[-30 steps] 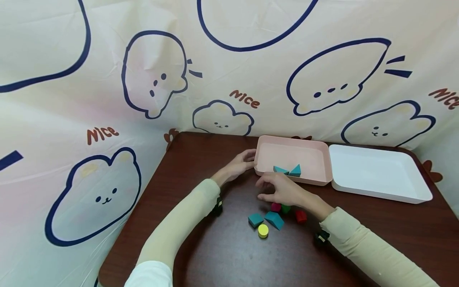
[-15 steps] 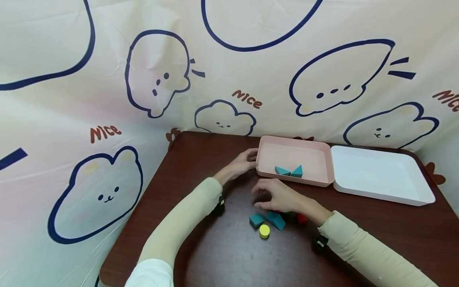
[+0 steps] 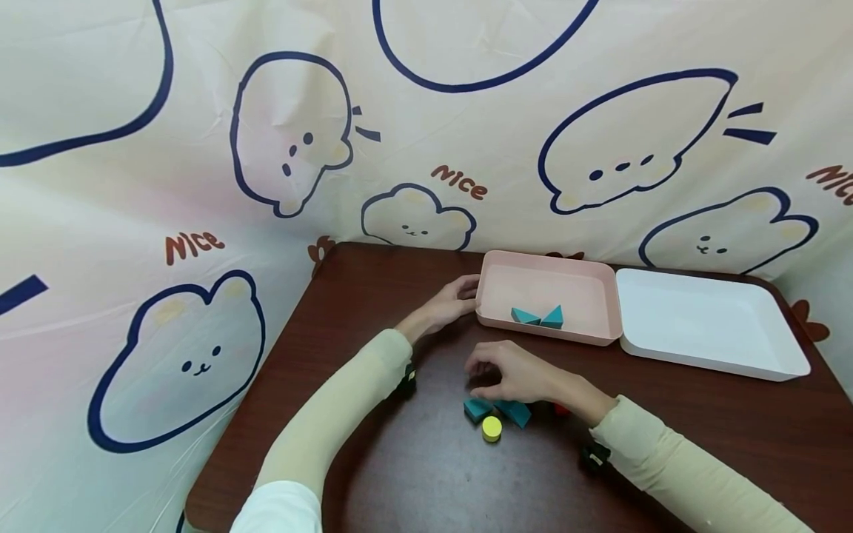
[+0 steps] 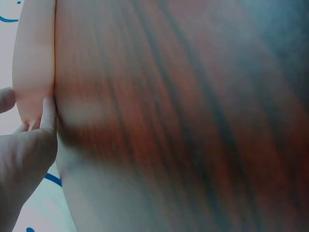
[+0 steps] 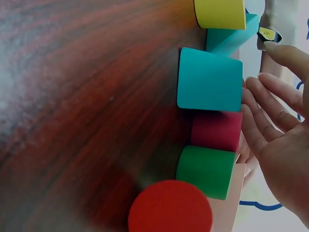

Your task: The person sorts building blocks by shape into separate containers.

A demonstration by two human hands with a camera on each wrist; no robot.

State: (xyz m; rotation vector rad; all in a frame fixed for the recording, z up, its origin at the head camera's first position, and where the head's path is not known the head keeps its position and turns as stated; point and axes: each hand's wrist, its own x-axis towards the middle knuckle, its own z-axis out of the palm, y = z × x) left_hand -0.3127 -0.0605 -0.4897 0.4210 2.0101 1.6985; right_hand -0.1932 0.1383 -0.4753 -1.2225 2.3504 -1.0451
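Note:
My left hand [image 3: 443, 307] lies at the left end of the pink tray [image 3: 586, 322], its fingertips against the outer wall. Two teal triangular blocks [image 3: 552, 318] sit inside that tray along its front. Over the loose blocks hovers my right hand [image 3: 516, 371], fingers loosely bent and holding nothing. Beneath and beside it are two teal blocks [image 3: 477, 410] and a yellow cylinder [image 3: 492, 429]. In the right wrist view a magenta block [image 5: 216, 131], a green block [image 5: 206, 170] and a red block [image 5: 170, 208] also show; the hand mostly covers these in the head view.
A white tray [image 3: 713, 322] stands right of the pink one, its left edge against it. Both trays are near the back of the dark wooden table [image 3: 426, 474]. A printed curtain [image 3: 426, 133] hangs behind the table and along its left side.
My right hand has moved back from the front of the pink tray, down over the loose blocks, and now hides the magenta and green ones. The left hand stays at the tray.

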